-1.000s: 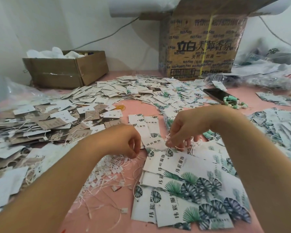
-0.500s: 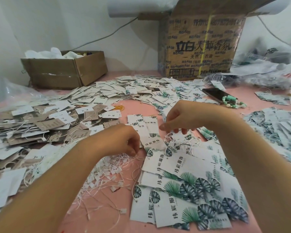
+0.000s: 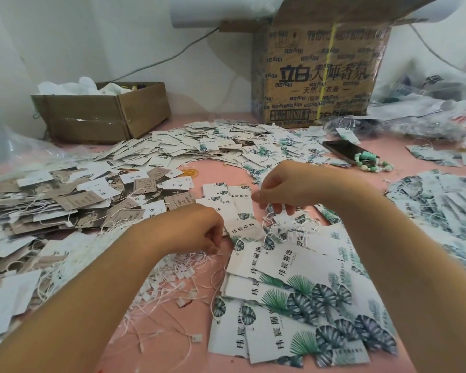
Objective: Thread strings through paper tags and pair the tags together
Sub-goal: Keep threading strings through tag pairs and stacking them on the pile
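Head view: a pink counter [image 3: 159,345] is covered in paper tags and strings. The left grip [image 3: 197,230] sits low over the loose strings [image 3: 172,278], a white tangle with small square ends spread across the middle of the counter. Its fingers are curled in toward the palm, and I cannot tell whether they hold anything. The right grip [image 3: 288,188] is raised a little higher and farther back. Its thumb and forefinger are pinched together on a fine white string [image 3: 265,222] that drops toward the leaf-print tags [image 3: 293,278], and its other fingers hang loosely below.

Those tags, white with black lettering and green and dark leaves, lie overlapped in a fan under the right forearm, reaching to the near edge. A few narrow tags [image 3: 234,203] of the same print lie between the two grips. To the left is a heap of brown tags [image 3: 78,200] mixed with white ones, many already strung. Farther back is a wide scatter of small white tags [image 3: 172,149], and another heap of leaf tags [image 3: 441,200] sits at the right.

A low cardboard box [image 3: 105,117] stands at the back left and a tall printed carton [image 3: 320,76] at the back centre. A dark phone [image 3: 345,150] lies just beside a green bead bracelet [image 3: 374,164], with plastic bags [image 3: 428,111] behind them.
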`<action>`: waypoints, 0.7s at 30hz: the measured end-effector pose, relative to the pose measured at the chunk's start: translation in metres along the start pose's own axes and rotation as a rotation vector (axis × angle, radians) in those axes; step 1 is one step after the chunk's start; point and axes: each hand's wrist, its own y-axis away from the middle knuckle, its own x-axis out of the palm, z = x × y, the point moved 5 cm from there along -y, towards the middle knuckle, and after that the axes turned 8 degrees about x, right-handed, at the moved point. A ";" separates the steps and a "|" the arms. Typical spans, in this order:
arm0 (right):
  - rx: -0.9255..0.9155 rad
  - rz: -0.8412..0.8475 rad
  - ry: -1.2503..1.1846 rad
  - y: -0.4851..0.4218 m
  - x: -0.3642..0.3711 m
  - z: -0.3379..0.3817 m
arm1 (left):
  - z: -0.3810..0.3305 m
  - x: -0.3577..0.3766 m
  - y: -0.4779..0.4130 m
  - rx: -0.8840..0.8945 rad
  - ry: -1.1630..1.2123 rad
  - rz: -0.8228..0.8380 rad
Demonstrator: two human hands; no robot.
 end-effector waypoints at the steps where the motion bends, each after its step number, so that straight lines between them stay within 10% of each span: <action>1: -0.004 -0.004 0.000 -0.001 0.000 0.001 | 0.000 0.000 0.000 0.005 0.002 0.003; 21: -0.295 -0.049 -0.624 -0.001 0.012 0.028 | -0.007 -0.045 0.014 0.091 0.701 -0.679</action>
